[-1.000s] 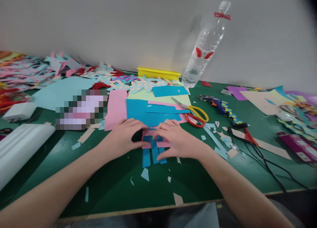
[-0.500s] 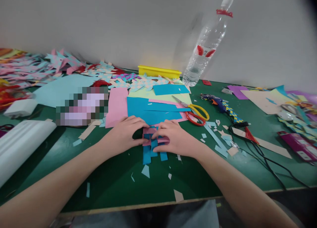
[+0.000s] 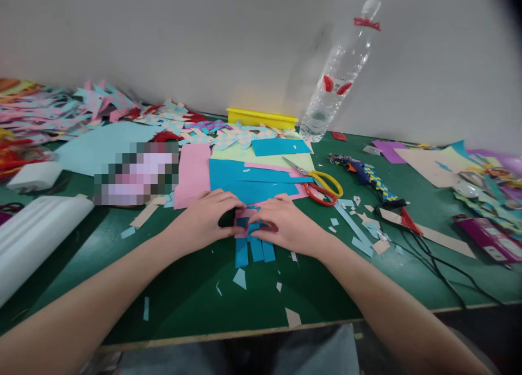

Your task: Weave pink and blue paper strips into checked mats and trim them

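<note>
A small woven paper piece (image 3: 241, 227) of blue and pink strips lies on the table between my hands. Its loose blue strips (image 3: 256, 250) hang toward the table's front edge. My left hand (image 3: 212, 217) grips the left side of the weave, thumb at its edge and fingers over its far edge. From the right, my right hand (image 3: 285, 223) has thumb and fingers curled on the right part of the weave, hiding much of it. Just beyond lie a big blue sheet (image 3: 228, 179), a pink sheet (image 3: 191, 174) and scissors (image 3: 326, 187) with red and yellow handles.
A tilted plastic bottle (image 3: 336, 76) leans on the wall behind a yellow tray (image 3: 261, 117). Paper scraps (image 3: 240, 279) dot the green table (image 3: 183, 304). Woven strips (image 3: 41, 111) pile up at left, near a white roll (image 3: 36, 239). Black cords (image 3: 432, 261) lie at right.
The middle blue strip, partly under my right fingers before, now lies straighter and reaches further toward the front edge. My right thumb has shifted slightly up and left; my left hand stays put.
</note>
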Available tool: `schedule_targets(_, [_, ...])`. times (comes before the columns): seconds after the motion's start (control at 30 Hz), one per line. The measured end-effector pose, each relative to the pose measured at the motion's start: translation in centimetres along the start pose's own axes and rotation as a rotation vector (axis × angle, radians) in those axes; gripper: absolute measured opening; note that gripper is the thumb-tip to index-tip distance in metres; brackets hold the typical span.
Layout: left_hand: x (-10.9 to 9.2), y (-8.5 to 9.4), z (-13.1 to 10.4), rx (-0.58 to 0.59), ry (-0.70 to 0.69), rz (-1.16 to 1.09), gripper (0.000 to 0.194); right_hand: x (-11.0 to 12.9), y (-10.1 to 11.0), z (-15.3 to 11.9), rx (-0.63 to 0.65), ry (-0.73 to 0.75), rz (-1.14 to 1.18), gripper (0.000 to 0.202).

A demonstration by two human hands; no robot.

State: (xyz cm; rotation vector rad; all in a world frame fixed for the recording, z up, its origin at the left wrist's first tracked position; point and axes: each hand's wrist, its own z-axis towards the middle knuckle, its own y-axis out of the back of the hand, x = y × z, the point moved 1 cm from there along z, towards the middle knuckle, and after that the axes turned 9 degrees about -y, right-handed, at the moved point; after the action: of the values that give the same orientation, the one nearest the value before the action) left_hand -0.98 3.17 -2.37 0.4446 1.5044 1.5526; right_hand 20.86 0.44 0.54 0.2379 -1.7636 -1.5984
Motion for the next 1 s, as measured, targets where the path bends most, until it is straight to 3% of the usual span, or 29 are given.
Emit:
schedule_targets(0.17, [0.0, 0.0, 0.0, -0.008, -0.001, 0.003, 0.042, -0.2, -0.4, 0.1, -0.035, 0.036, -0.168, 0.017])
schedule_targets(0.37, [0.1, -0.1, 0.1, -0.009, -0.016, 0.001, 0.043, 0.1, -0.8, 0.1, -0.129, 0.094, -0.178, 0.019])
schedule_targets(0.57, [0.2, -0.2, -0.1, -0.021, -0.012, 0.007, 0.044, 0.1, -0.5, -0.3, -0.198, 0.041, -0.020, 0.024])
schedule_targets(1.0, [-0.3, 0.3, -0.1, 0.005, -0.009, -0.008, 0.034, 0.3, 0.4, -0.2, -0.088, -0.206, 0.375, 0.025])
